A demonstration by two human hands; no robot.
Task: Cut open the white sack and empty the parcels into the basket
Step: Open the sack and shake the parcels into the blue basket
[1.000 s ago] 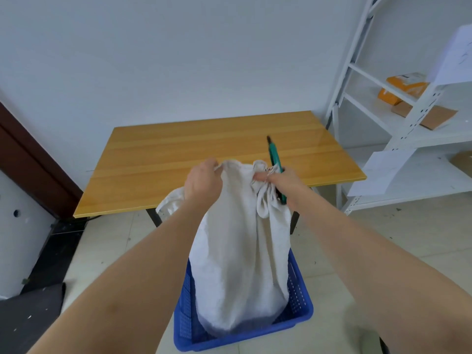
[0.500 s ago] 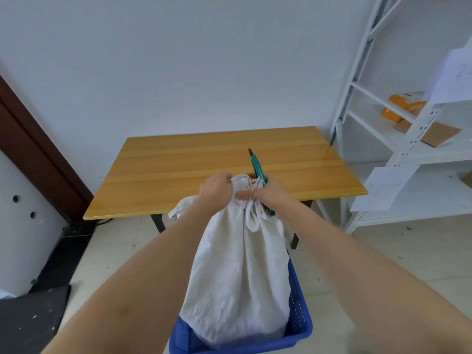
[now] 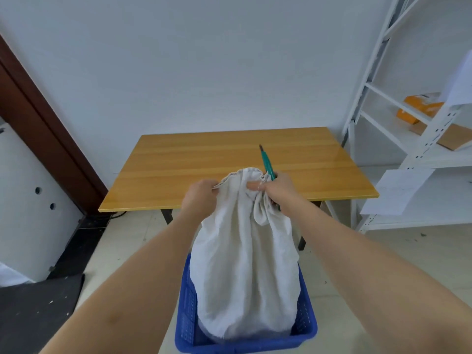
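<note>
My left hand (image 3: pixel 201 194) pinches the left rim of the white sack (image 3: pixel 245 264), fingers curled into the cloth. Sack stands upright in the blue basket (image 3: pixel 305 328) on the floor, mouth looks open. My right hand (image 3: pixel 277 186) grips the right rim bunched together with the green cutter (image 3: pixel 267 163), blade pointing away. Cutting seems done; no parcels visible, tipping out still left.

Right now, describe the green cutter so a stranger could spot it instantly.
Find the wooden table, then the white sack standing in the blue basket before it. The right hand gripping the sack's top also holds the green cutter, the only slim teal stick, pointing up.
</note>
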